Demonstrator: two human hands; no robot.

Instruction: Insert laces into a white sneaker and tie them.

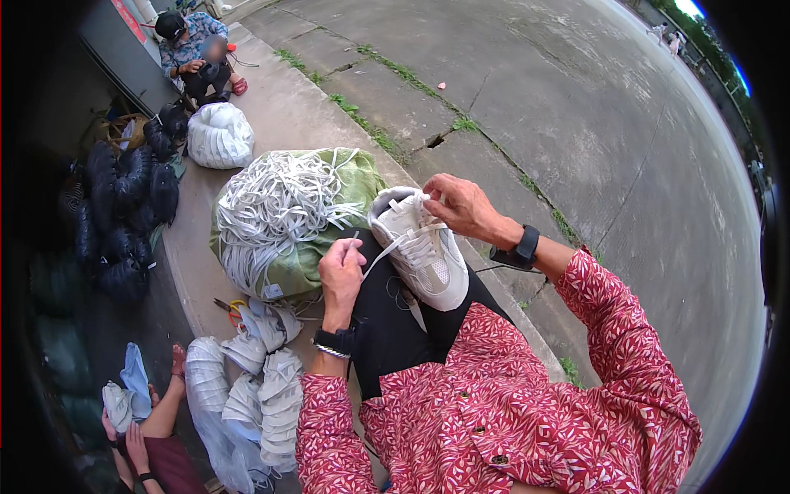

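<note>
A white and beige sneaker (421, 253) rests on my black-trousered thighs, its toe toward me, with laces across its front. From it a white shoelace (380, 262) runs to my left hand (341, 270), whose closed fingers grip it to the left of the shoe. The lace's tip appears to stick up above those fingers. At the sneaker's upper right edge, near the top eyelets, my right hand (462, 204) is closed in a pinch. Whether a lace is also between those fingertips is too small to tell.
Left of my knees, a green sack (350, 177) carries a heap of white shoelaces (280, 202). Nearer are stacked white shoe uppers (280, 403) and orange-handled scissors (236, 311). Black bundles (123, 206) and a white bundle (220, 136) lie farther left. Two other people sit nearby.
</note>
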